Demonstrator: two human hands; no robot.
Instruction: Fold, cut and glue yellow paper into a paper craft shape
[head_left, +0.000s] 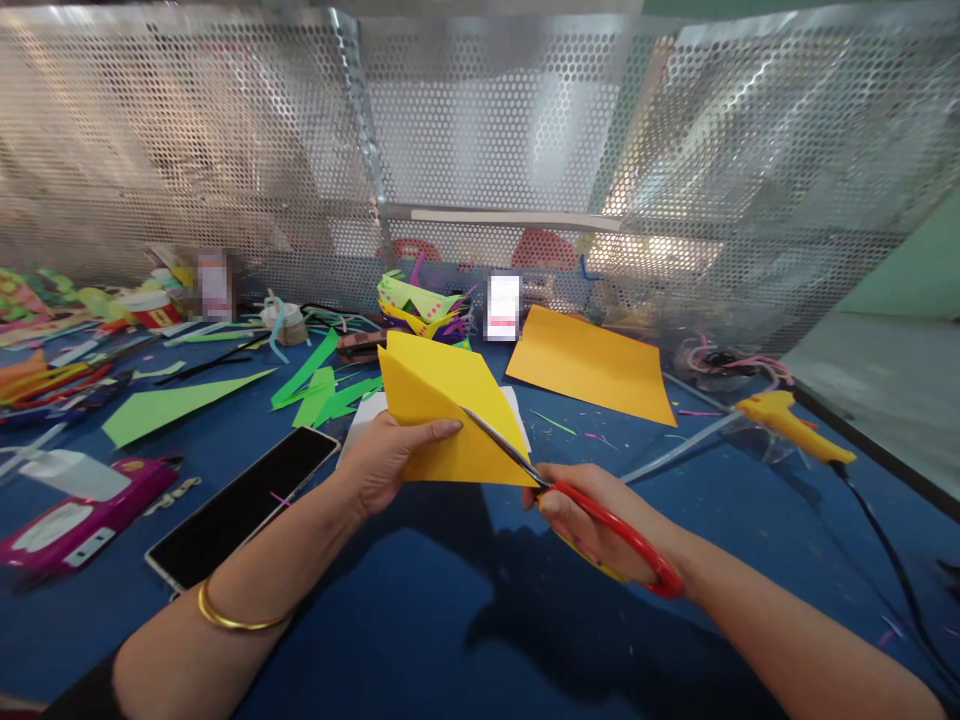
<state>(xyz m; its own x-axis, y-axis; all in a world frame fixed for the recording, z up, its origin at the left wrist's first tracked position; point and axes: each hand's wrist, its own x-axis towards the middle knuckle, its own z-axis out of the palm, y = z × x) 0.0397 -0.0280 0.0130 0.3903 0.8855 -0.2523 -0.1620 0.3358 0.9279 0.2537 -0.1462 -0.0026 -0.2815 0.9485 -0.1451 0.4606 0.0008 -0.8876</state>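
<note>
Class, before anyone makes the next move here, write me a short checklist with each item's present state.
1. Left hand grips the yellow paper: ok.
2. Right hand holds the scissors by the handles: ok.
3. Blades are at the paper: ok.
4. Left thumb is well clear of the blade tip: not ok, it looks close.
5. Glue gun lies apart from both hands: ok.
6. Glue gun is cool: cannot tell.

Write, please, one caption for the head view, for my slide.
Above a blue table, the left hand holds yellow paper and the right hand holds red-handled scissors, blades at the paper.
</note>
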